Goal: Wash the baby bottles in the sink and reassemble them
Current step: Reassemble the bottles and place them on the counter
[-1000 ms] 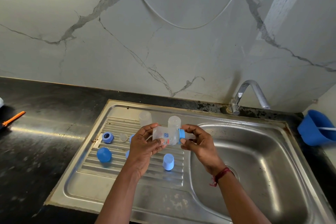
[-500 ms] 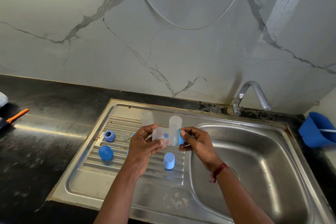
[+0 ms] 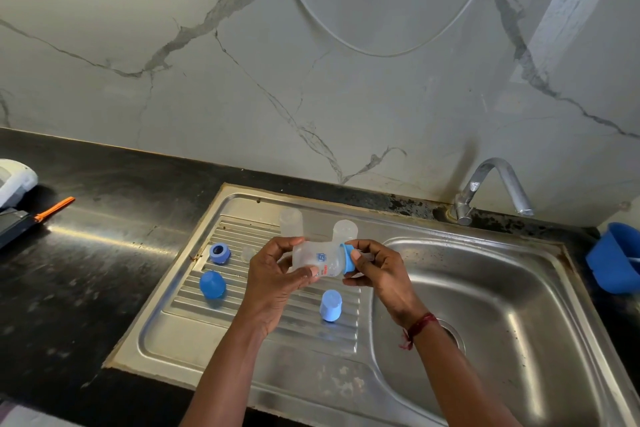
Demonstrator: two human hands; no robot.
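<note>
A clear baby bottle (image 3: 317, 258) lies sideways above the drainboard, gripped around its body by my left hand (image 3: 277, 274). My right hand (image 3: 375, 267) pinches the blue collar ring (image 3: 348, 260) at the bottle's neck. Two more clear bottles (image 3: 290, 220) (image 3: 344, 229) stand upright behind my hands. On the ribbed drainboard (image 3: 194, 288) lie a blue ring (image 3: 219, 252), a blue dome cap (image 3: 212, 283), a pale blue cap (image 3: 331, 305) and a clear teat (image 3: 247, 252).
The steel sink basin (image 3: 485, 305) is to the right, with the tap (image 3: 485, 184) at its back edge. A blue container (image 3: 616, 258) sits at the far right. An orange-handled tool (image 3: 52, 209) and a white object (image 3: 14, 180) rest on the black counter at left.
The bottle has tilted a little, neck end dipping lower, and my right hand's fingers have shifted around the blue collar. Both hands stay in place over the drainboard.
</note>
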